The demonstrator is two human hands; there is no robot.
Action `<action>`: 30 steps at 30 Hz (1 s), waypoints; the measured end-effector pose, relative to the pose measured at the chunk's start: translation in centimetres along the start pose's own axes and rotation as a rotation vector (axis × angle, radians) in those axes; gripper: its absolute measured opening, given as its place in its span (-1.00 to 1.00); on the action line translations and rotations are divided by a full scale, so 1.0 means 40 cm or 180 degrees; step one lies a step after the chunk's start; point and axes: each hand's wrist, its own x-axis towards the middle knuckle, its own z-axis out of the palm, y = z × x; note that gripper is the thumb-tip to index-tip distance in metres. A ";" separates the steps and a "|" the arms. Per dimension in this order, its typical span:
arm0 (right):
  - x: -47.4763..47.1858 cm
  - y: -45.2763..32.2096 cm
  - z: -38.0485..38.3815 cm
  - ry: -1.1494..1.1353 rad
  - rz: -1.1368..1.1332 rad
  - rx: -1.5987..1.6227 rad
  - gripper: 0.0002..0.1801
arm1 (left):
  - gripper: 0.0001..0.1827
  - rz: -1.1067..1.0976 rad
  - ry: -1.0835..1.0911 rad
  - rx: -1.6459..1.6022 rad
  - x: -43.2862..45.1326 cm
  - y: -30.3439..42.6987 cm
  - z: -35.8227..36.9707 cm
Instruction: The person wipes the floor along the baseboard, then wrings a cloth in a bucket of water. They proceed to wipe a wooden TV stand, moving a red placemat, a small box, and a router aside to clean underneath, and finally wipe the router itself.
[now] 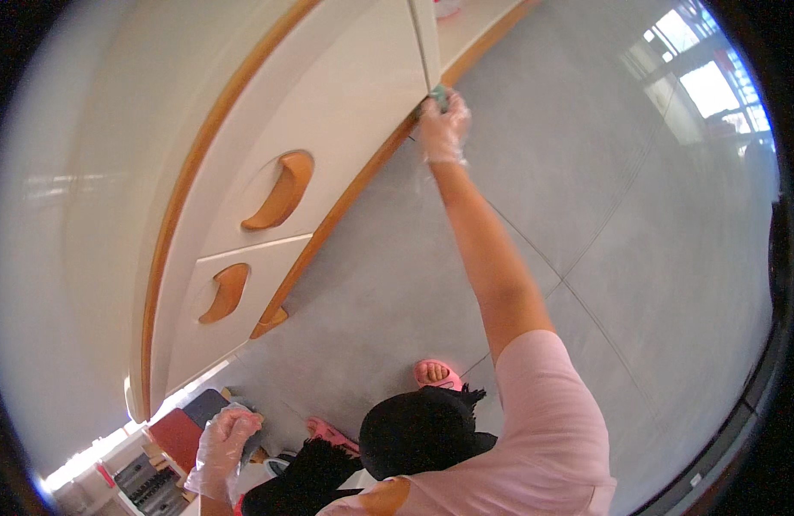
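Note:
My right hand (445, 126), in a clear plastic glove, reaches far forward and grips a small green cloth or sponge (439, 97). It presses this at the wooden bottom trim (387, 145) of a white cabinet, by the edge of a cabinet door (345, 84). My left hand (226, 435), gloved the same way, is at the lower left with its fingers curled; whether anything is in it cannot be told. Two curved wooden handles (284, 193) are on the cabinet front.
Grey floor tiles (565, 213) lie right of the cabinet. My feet in pink slippers (439, 374) are below. A red box-like thing (177, 438) and a dark rack-like thing (148, 484) stand at the lower left. A dark edge (726, 445) runs along the lower right.

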 end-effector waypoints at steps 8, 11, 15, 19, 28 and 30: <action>-0.268 0.100 0.048 -0.0224 -0.1303 -0.0824 -0.72 | -0.77 0.0370 -0.0401 0.0337 0.023 -0.024 0.033; -0.455 0.009 0.009 -0.2336 0.1200 0.0221 -0.71 | -0.77 0.0571 -0.0649 0.0792 0.002 0.066 0.061; -0.595 -0.134 -0.092 -0.3036 0.3231 0.2194 -0.76 | -0.61 0.0572 -0.0466 -0.0272 0.008 0.059 0.067; -0.647 -0.303 -0.160 -0.3531 0.3164 0.2445 -0.76 | -0.43 0.1019 -0.0630 -0.1344 0.034 0.081 0.104; -0.659 -0.530 -0.171 -0.4340 0.0075 0.0510 -0.68 | -0.74 0.1819 0.0208 -0.1173 -0.014 0.117 0.068; -0.668 -0.587 -0.150 -0.4266 -0.0649 -0.0101 -0.69 | -0.78 0.2318 0.0219 -0.0968 -0.028 0.124 0.044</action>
